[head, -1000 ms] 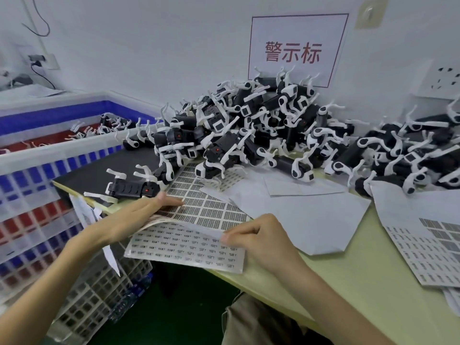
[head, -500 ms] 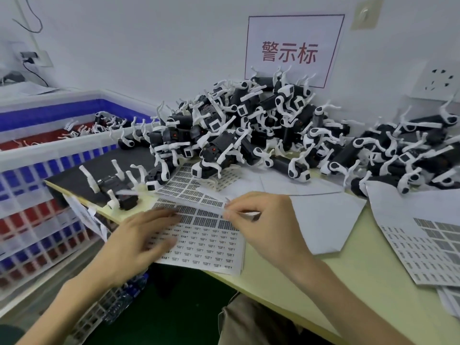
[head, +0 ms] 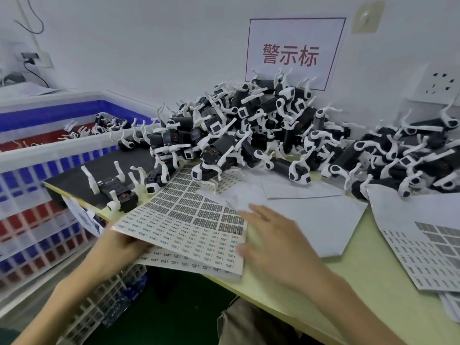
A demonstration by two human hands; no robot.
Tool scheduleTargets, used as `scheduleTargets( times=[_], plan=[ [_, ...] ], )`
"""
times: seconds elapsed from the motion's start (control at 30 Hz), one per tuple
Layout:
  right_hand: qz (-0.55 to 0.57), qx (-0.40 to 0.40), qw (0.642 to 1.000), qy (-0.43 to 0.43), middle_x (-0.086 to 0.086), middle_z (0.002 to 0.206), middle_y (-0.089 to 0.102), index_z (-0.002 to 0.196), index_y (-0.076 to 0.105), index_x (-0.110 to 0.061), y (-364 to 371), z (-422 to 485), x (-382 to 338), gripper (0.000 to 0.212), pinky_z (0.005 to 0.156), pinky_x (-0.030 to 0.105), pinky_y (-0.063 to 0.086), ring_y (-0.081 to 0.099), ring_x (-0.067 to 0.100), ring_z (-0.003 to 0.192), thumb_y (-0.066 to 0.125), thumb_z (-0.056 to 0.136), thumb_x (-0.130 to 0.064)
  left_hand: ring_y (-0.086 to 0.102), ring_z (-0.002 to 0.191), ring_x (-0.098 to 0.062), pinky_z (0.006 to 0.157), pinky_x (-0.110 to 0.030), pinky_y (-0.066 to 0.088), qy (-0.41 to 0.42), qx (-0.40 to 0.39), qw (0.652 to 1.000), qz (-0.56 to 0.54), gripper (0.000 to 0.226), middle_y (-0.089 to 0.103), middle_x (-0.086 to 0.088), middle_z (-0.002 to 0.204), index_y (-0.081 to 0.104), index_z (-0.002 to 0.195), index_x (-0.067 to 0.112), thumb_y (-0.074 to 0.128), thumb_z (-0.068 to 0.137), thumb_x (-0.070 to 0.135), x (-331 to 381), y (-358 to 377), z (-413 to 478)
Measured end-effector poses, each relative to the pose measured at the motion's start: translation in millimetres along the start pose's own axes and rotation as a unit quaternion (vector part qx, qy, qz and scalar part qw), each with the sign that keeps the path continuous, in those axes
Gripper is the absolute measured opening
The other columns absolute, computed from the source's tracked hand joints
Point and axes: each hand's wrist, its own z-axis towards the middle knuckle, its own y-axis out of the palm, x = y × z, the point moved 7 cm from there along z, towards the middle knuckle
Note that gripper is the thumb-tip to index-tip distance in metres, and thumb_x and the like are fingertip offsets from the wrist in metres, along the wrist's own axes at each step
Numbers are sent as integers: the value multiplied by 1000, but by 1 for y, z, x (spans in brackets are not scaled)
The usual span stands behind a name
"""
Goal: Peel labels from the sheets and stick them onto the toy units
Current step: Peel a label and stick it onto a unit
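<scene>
At lower centre of the frame, a sheet is in hand but no label is pinched yet.
By its left edge the left hand (head: 119, 247) grips the top label sheet (head: 184, 227); the right hand (head: 276, 242) lies spread on its right edge. Its grid looks nearly full. Behind, toy units (head: 249, 135) lie heaped on the worktop (head: 373, 282), so most labelling seems left.

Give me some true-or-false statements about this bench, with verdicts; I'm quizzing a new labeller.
1. The left hand grips the label sheet by its left edge. True.
2. The wall sign has blue characters. False: they are red.
3. One toy unit lies legs-up on the dark mat. True.
4. The right hand holds a toy. False: its fingers are straight at the sheet's right edge, holding nothing.
</scene>
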Motion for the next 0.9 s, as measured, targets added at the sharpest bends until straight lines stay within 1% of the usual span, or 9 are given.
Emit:
scheduleTargets(
  times=[0.07, 0.13, 0.2, 0.23, 0.33, 0.43, 0.57, 0.7, 0.9],
  plan=[
    [-57, -40, 994, 86, -8, 171, 10, 163, 17, -35, -8, -2, 35, 71, 127, 44, 14, 11, 17, 158, 47, 102, -54, 67, 66, 5, 50, -11, 50, 11, 135, 991, -15, 54, 74, 19, 79, 69, 88, 38, 60, 90, -15, 0, -23, 0],
    [-50, -25, 990, 131, -3, 162, 35, 155, 38, -26, -22, -9, 58, 53, 119, 40, 32, 35, 25, 148, 46, 105, -45, 57, 52, 2, 43, -5, 36, 58, 260, 964, -7, 39, 65, -2, 60, 67, 66, 19, 47, 83, -10, 18, -48, -7],
    [-70, 49, 990, 114, -3, 115, 67, 108, 63, -21, -40, -12, 62, 21, 93, 42, 48, 60, 32, 107, 45, 105, -31, 49, 51, 1, 45, -10, 32, 121, 298, 947, 5, 31, 57, 0, 55, 62, 59, 11, 40, 76, -4, 47, -57, -9],
    [-80, 89, 986, 114, 0, 90, 66, 89, 59, -19, -49, -13, 63, 21, 81, 43, 50, 60, 33, 89, 45, 104, -24, 50, 54, 2, 46, -12, 34, 162, 292, 942, 15, 31, 55, 3, 56, 61, 59, 10, 39, 75, -4, 66, -55, -8],
    [-93, 196, 967, 132, 7, 68, 60, 85, 56, -18, -82, -14, 66, 23, 63, 43, 49, 57, 35, 69, 46, 105, -23, 59, 66, 4, 58, -7, 42, 229, 177, 956, 53, 31, 60, 13, 65, 67, 66, 12, 42, 82, 4, 109, -26, 17],
    [-72, 262, 953, 133, 5, 62, 58, 86, 57, -17, -108, -13, 71, 23, 56, 38, 41, 55, 33, 62, 47, 106, -23, 63, 91, 11, 85, -23, 56, 189, -27, 968, 165, 26, 73, 20, 102, 77, 102, 30, 52, 96, 24, 128, 33, 58],
    [-29, 294, 945, 139, -1, 59, 51, 86, 55, -17, -118, -12, 84, 22, 56, 37, 33, 50, 31, 62, 46, 106, -20, 47, 142, -9, 120, -37, 37, 185, -236, 915, 271, 53, 46, 16, 158, 50, 151, 31, 64, 101, 39, 124, 121, 109],
    [-6, 322, 937, 136, -7, 57, 48, 81, 52, -21, -118, -14, 87, 24, 53, 34, 31, 47, 24, 57, 48, 106, -21, 61, 128, -15, 114, -43, 45, 213, -305, 893, 253, 52, 65, 8, 142, 62, 143, 27, 68, 96, 49, 117, 156, 137],
    [31, 388, 911, 140, 0, 66, 60, 84, 58, -16, -135, -20, 88, 23, 58, 42, 47, 56, 27, 64, 49, 105, -20, 71, 89, -19, 84, -39, 56, 284, -196, 917, 201, 22, 79, 3, 101, 76, 113, 17, 58, 106, 27, 117, 147, 126]
  ],
)
